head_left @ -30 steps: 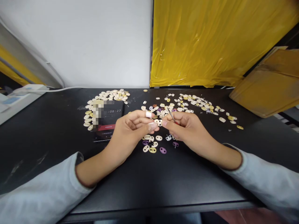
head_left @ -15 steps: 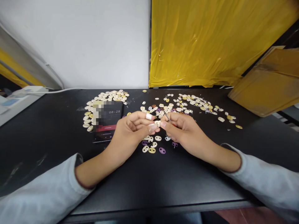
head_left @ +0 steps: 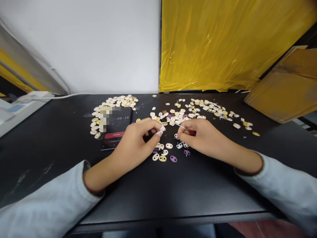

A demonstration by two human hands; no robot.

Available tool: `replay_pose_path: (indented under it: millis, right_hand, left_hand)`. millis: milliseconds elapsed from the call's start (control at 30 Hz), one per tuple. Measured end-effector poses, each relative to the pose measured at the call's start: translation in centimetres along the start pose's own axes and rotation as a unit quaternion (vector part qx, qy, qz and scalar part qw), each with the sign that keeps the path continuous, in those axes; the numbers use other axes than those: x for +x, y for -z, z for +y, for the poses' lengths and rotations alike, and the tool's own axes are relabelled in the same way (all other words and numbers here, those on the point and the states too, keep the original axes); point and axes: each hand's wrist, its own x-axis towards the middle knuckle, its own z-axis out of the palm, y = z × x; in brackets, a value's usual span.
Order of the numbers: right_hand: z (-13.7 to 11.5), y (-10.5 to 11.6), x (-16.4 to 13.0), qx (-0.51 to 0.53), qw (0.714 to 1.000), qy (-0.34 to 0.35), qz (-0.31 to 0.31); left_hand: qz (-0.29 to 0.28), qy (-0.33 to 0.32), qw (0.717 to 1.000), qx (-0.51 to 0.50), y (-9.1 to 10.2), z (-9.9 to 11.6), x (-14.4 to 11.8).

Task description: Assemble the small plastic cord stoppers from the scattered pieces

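Note:
My left hand [head_left: 138, 138] is low over the black table [head_left: 173, 191], its taped fingertips pinched together just above a small cluster of white, yellow and purple two-hole pieces [head_left: 163, 155]. Whether a piece sits between those fingertips is hidden. My right hand [head_left: 203, 137] grips a thin metal pick with a red handle [head_left: 190, 132], its tip pointing left toward the loose pieces. The two hands are a short gap apart.
A phone [head_left: 116, 130] showing a timer lies left of my hands, beside a heap of cream pieces [head_left: 116, 100]. More pieces are scattered at the back right [head_left: 203, 107]. A cardboard box [head_left: 284, 89] stands far right, a white device [head_left: 15, 109] far left, and yellow sheeting [head_left: 223, 43] behind.
Both hands have dropped from a raised position toward the table and moved apart. The white piece that my left hand held up against the pick is no longer clearly visible.

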Motion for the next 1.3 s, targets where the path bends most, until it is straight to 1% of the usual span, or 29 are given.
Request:
replay_pose_path:
  millis: [67, 133, 167, 233, 300, 400, 467, 567, 700, 800, 1067, 1167, 1300]
  right_hand:
    - [0.0, -0.2, -0.1, -0.039, 0.999, -0.005, -0.008]
    - [0.0, -0.2, -0.1, -0.036, 0.999, -0.001, -0.003]
    - [-0.1, -0.2, 0.0, -0.024, 1.0, 0.004, 0.006]
    - [-0.2, -0.1, 0.0, 0.023, 0.999, 0.02, 0.022]
    - [-0.4, -0.2, -0.1, 0.088, 0.995, 0.045, 0.027]
    - [-0.7, -0.5, -0.3, 0.163, 0.983, 0.084, 0.031]
    - [-0.9, -0.9, -0.5, 0.179, 0.978, 0.094, 0.043]
    - [-1.0, -1.2, -0.7, 0.184, 0.977, 0.095, 0.048]
    - [-0.9, -1.4, -0.6, 0.199, 0.974, 0.097, 0.038]
    - [-1.0, -1.5, -0.6, 0.225, 0.969, 0.097, 0.017]
    - [-1.7, -1.3, -0.9, 0.242, 0.968, 0.065, -0.006]
    - [-1.6, -1.2, -0.9, 0.223, 0.972, 0.077, -0.004]
    - [-1.4, -1.3, -0.8, 0.155, 0.982, 0.1, 0.031]
  left_hand:
    - [-0.021, -0.03, 0.997, 0.064, 0.0, -0.2, 0.0]
    - [-0.021, -0.032, 0.997, 0.069, 0.0, -0.2, -0.1]
    - [-0.011, -0.026, 0.998, 0.054, -0.1, -0.2, -0.1]
    - [0.018, -0.005, 1.0, -0.015, -0.2, -0.1, -0.1]
    - [0.038, 0.025, 0.992, -0.115, -0.4, 0.1, -0.1]
    - [0.03, 0.068, 0.969, -0.235, -0.6, 0.2, -0.1]
    - [0.02, 0.095, 0.954, -0.283, -0.7, 0.2, -0.1]
    - [0.013, 0.129, 0.936, -0.328, -0.7, 0.1, 0.0]
    - [0.011, 0.148, 0.928, -0.341, -0.7, 0.3, 0.1]
    - [0.008, 0.153, 0.927, -0.342, -0.7, 0.5, 0.0]
    - [-0.007, 0.16, 0.927, -0.338, -0.6, 0.9, -0.2]
    - [-0.006, 0.152, 0.932, -0.329, -0.8, 0.9, -0.2]
    - [-0.011, 0.122, 0.945, -0.302, -1.1, 0.8, 0.0]
